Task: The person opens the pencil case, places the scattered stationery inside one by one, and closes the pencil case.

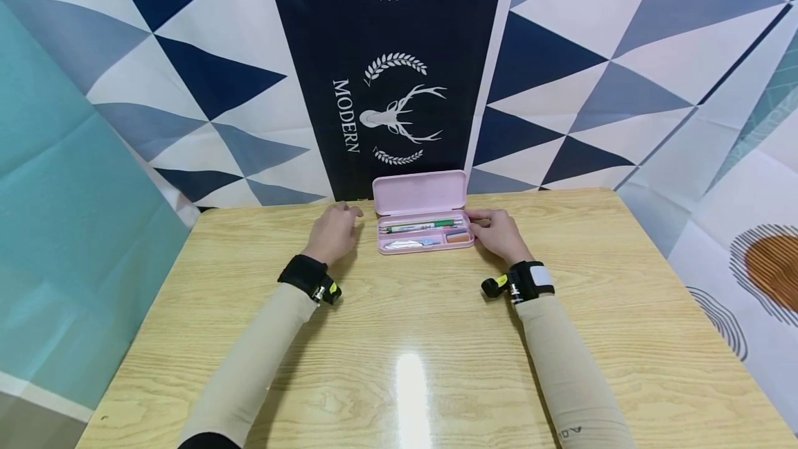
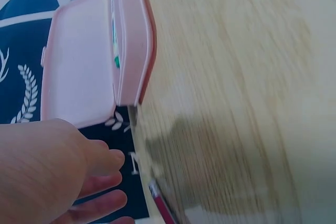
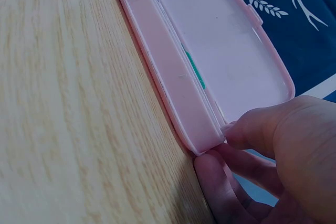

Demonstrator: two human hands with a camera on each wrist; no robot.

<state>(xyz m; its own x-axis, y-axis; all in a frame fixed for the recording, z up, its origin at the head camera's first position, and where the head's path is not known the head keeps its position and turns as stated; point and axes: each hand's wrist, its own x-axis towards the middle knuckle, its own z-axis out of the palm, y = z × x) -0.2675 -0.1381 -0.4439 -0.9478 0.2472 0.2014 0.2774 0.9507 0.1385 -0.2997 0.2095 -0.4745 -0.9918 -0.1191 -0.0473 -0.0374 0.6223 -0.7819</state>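
A pink pencil case [image 1: 420,192] stands open at the table's back edge, its lid tilted back against the wall cloth. In its tray lie a green-and-white pen [image 1: 414,227], a pale blue and white item [image 1: 408,244] and a small orange-brown block [image 1: 458,237]. My right hand [image 1: 501,234] pinches the case's right end, thumb at the rim and fingers below in the right wrist view. To the left of the case, my left hand [image 1: 333,233] holds nothing, fingers loosely bent. A dark red pen-like stick [image 2: 164,205] lies near its fingers in the left wrist view, partly cut off.
The wood-grain table [image 1: 386,317] spreads out in front of the case. A patterned cloth [image 1: 399,33] hangs right behind the table's back edge, and a teal cloth [image 1: 68,192] hangs along the left side.
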